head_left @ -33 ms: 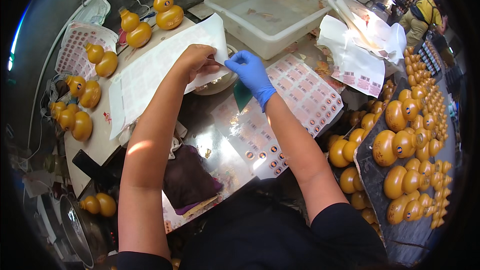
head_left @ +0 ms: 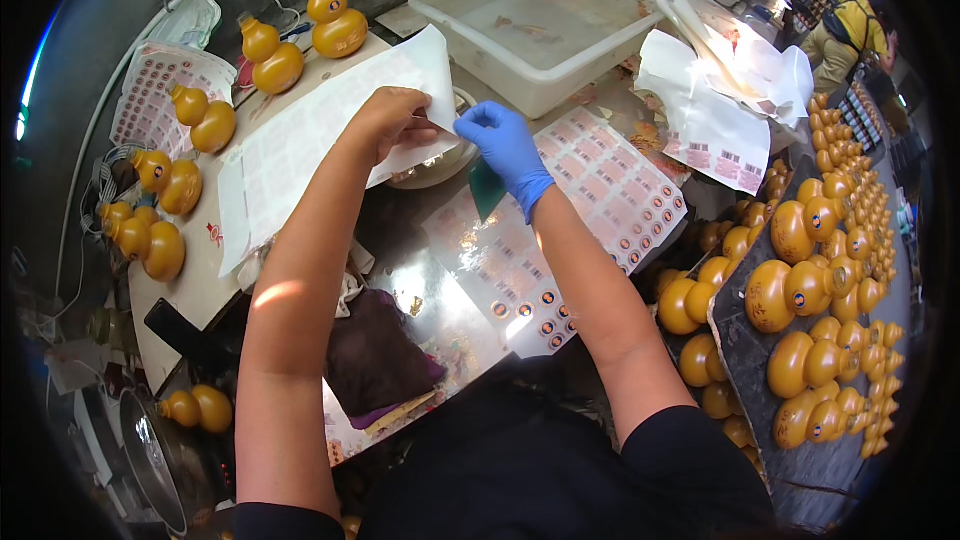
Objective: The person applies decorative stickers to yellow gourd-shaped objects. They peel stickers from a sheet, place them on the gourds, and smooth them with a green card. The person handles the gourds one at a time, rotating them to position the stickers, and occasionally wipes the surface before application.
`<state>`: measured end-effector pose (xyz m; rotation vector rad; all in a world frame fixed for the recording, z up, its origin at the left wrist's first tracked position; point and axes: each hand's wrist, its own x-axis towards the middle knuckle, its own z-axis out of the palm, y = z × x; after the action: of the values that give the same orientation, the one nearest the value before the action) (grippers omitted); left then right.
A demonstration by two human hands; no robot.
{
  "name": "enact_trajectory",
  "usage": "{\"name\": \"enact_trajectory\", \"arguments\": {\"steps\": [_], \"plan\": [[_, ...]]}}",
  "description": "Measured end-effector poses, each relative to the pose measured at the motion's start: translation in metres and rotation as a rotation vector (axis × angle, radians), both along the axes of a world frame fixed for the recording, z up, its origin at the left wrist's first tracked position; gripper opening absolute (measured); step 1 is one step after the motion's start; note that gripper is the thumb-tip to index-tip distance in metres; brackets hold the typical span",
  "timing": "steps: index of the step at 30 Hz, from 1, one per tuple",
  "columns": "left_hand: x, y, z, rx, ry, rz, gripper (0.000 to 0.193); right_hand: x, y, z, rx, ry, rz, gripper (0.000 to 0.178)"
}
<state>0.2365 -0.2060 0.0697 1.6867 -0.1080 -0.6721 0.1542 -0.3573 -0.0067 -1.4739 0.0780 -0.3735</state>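
Note:
My bare left hand (head_left: 395, 125) grips the right-hand edge of a white decal sheet (head_left: 330, 110), its fingers curled round that edge. Faint pale prints show through the sheet, which lies over a board at the left. Close beside this edge, my right hand (head_left: 500, 145) in a blue glove pinches thumb and forefinger together; whatever is between them is too small to make out. A white round bowl (head_left: 432, 172) is partly hidden under my hands. Below the glove, a dark green scraper-like piece (head_left: 486, 190) lies by a sheet of printed decals (head_left: 600, 180).
A white plastic tub (head_left: 540, 70) of water stands at the back. Crumpled white paper (head_left: 715, 90) lies to its right. Several yellow gourd-shaped bottles (head_left: 275, 70) line the left board; many more fill a rack (head_left: 740, 340) at right. A dark folded cloth (head_left: 378, 350) lies near me.
My gloved right hand has shifted very slightly to the right, away from the sheet's edge. The left hand is almost still.

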Motion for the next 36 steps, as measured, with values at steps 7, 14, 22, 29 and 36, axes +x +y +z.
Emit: {"name": "enact_trajectory", "arguments": {"steps": [7, 14, 22, 29, 36], "plan": [[0.014, 0.036, 0.016, 0.152, -0.235, -0.045, 0.023, -0.004, -0.009, -0.013, 0.074, 0.167, 0.004, 0.015], [0.020, 0.089, 0.040, 0.177, -0.298, 0.058, 0.018, -0.005, 0.002, -0.012, -0.258, 0.004, -0.345, 0.017], [0.022, 0.096, 0.029, 0.189, -0.237, 0.066, 0.017, -0.012, 0.031, 0.029, -0.701, 0.003, 0.022, 0.031], [0.026, 0.106, 0.044, 0.210, -0.298, 0.078, 0.014, 0.002, 0.010, 0.031, -0.644, 0.160, 0.290, 0.035], [0.038, 0.104, 0.022, -0.014, -0.225, 0.080, 0.011, 0.053, 0.011, 0.049, -0.419, 0.080, 0.111, 0.043]]}}
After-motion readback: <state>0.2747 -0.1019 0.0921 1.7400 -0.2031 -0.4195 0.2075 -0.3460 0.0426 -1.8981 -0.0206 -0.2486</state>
